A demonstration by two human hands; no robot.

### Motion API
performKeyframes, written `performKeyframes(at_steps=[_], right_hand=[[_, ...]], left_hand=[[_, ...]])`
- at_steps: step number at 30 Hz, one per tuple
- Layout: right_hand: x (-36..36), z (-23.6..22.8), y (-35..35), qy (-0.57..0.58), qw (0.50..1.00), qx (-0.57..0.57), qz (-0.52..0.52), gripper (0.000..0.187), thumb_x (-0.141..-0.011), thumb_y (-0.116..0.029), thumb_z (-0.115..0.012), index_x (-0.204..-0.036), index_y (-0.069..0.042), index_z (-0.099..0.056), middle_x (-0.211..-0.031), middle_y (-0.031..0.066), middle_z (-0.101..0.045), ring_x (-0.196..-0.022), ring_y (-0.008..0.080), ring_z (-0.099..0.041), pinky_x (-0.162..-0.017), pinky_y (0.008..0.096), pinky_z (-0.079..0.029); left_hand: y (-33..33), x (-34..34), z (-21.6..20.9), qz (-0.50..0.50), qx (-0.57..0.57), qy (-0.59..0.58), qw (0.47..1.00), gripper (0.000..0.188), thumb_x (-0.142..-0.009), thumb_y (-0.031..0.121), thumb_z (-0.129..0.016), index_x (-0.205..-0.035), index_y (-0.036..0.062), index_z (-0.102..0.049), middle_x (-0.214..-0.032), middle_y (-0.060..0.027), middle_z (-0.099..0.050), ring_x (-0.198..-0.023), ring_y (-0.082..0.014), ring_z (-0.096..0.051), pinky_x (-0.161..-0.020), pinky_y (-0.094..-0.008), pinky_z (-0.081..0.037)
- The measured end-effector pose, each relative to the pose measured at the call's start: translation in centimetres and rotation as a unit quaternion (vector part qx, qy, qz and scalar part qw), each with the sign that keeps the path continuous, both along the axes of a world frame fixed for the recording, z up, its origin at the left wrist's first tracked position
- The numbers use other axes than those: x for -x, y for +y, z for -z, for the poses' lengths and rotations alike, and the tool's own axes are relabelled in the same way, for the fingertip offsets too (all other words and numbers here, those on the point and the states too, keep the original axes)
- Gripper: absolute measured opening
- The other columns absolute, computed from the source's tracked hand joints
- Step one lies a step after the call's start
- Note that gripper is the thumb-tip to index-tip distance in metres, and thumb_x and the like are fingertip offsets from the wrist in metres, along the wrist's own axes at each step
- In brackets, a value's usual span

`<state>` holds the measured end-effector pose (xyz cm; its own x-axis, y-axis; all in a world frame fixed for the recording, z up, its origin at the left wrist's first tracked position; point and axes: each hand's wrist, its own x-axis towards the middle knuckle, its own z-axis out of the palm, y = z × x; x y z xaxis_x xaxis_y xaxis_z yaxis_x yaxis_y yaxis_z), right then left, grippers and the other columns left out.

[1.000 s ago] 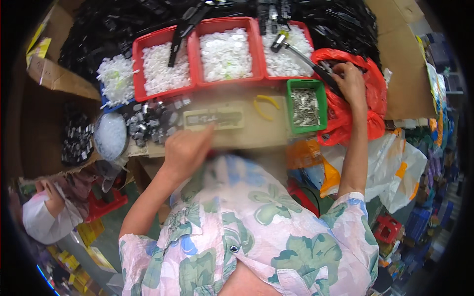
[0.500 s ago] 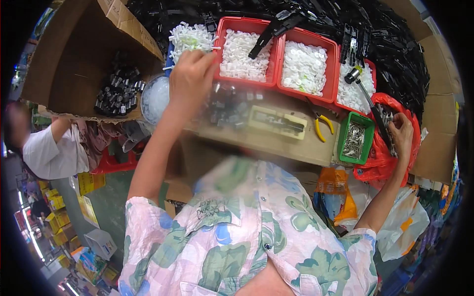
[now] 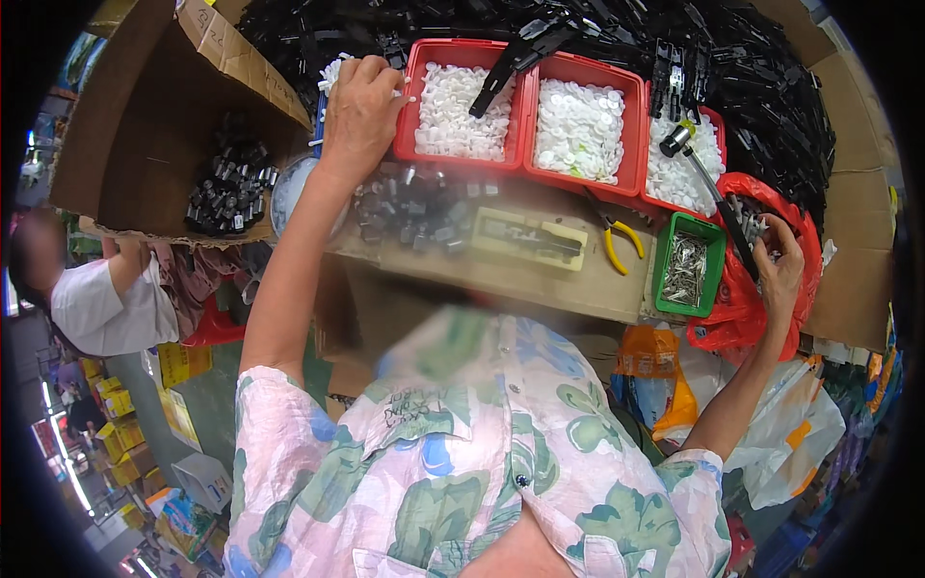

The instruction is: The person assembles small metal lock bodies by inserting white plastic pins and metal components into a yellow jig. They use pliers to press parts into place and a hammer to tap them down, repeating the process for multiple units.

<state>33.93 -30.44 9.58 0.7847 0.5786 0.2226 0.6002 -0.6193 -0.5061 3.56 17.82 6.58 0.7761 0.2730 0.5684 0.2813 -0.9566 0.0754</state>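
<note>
My left hand [image 3: 358, 120] is over the blue bin [image 3: 319, 125] of white plastic pegs [image 3: 332, 73], fingers curled down and closed. Its fingertips are partly hidden, so what they hold cannot be told. My right hand [image 3: 779, 262] reaches into a red plastic bag [image 3: 718, 332] of small greyish parts. Its fingers are bent together at the parts, and anything between them is too small to name. Beside that hand slants a small hammer [image 3: 708, 183] with a yellow-and-black head. Left of the bag stands a green bin [image 3: 661, 275] of small metal pieces [image 3: 686, 270].
Red bins [image 3: 528, 120] hold small white plastic parts. A cream fixture [image 3: 530, 241] and yellow-handled pliers [image 3: 621, 246] lie on the cardboard worktop [image 3: 434, 272]. Black parts [image 3: 617, 29] heap behind. A cardboard box [image 3: 116, 164] stands left; beyond it sits another person [image 3: 111, 299].
My left hand has moved slightly up and left, farther over the peg bin. The right hand stays at the red bag, its fingers lower among the parts. The whole view has shifted slightly.
</note>
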Motion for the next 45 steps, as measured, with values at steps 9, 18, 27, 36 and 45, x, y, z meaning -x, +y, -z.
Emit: performKeyframes(at_steps=[9, 18, 27, 36, 45], right_hand=[[1.3, 0.3, 1.1, 0.017, 1.0, -0.013, -0.012, 0.032, -0.085, -0.002, -0.064, -0.117, -0.001, -0.067, -0.083, 0.0007, -0.06, -0.072, 0.0086, -0.053, -0.067, 0.0253, -0.045], [2.2, 0.2, 2.4, 0.02, 0.999, -0.022, -0.023, 0.026, -0.087, -0.004, -0.066, -0.112, 0.0, -0.066, -0.084, -0.0005, -0.06, -0.072, 0.0067, -0.05, -0.065, 0.0237, -0.042], [4.8, 1.0, 5.1, 0.123, 0.988, -0.076, -0.046, 0.016, -0.092, -0.003, -0.066, -0.108, 0.0, -0.062, -0.091, -0.0029, -0.056, -0.08, 0.0051, -0.049, -0.072, 0.02, -0.04], [5.5, 1.4, 6.6, 0.118, 0.986, -0.094, -0.072, 0.017, -0.092, -0.003, -0.066, -0.109, 0.0, -0.064, -0.09, -0.0005, -0.057, -0.08, 0.0068, -0.051, -0.072, 0.0215, -0.043], [6.9, 0.4, 7.1, 0.137, 0.977, -0.147, -0.072, 0.016, -0.092, -0.002, -0.067, -0.108, 0.0, -0.064, -0.089, -0.0025, -0.056, -0.077, 0.0053, -0.05, -0.068, 0.02, -0.041]], left_hand=[[0.7, 1.1, -0.2, 0.013, 0.046, 0.008, 0.999, 0.015, -0.079, 0.007, -0.073, -0.092, 0.0036, -0.066, -0.097, -0.0107, -0.063, -0.1, -0.0328, -0.054, -0.088, -0.0429, -0.046], [0.4, 1.3, -1.8, -0.027, 0.325, -0.079, 0.942, 0.013, -0.092, 0.01, -0.068, -0.095, -0.0018, -0.063, -0.084, -0.0041, -0.065, -0.077, -0.011, -0.062, -0.069, -0.0277, -0.05], [-2.1, 11.1, -4.7, -0.09, 0.239, 0.018, 0.967, 0.012, -0.086, 0.005, -0.072, -0.096, -0.0029, -0.072, -0.08, -0.0078, -0.069, -0.07, -0.0141, -0.065, -0.065, -0.0286, -0.05], [-2.8, 13.0, 0.8, -0.081, 0.11, 0.137, 0.981, 0.012, -0.084, 0.005, -0.071, -0.095, -0.0012, -0.07, -0.086, -0.0171, -0.065, -0.083, -0.0371, -0.064, -0.072, -0.0435, -0.05], [-4.1, 13.4, -0.9, -0.073, 0.257, 0.001, 0.964, 0.011, -0.085, 0.005, -0.071, -0.094, -0.0017, -0.071, -0.085, -0.0165, -0.066, -0.081, -0.0352, -0.065, -0.072, -0.0414, -0.05]])
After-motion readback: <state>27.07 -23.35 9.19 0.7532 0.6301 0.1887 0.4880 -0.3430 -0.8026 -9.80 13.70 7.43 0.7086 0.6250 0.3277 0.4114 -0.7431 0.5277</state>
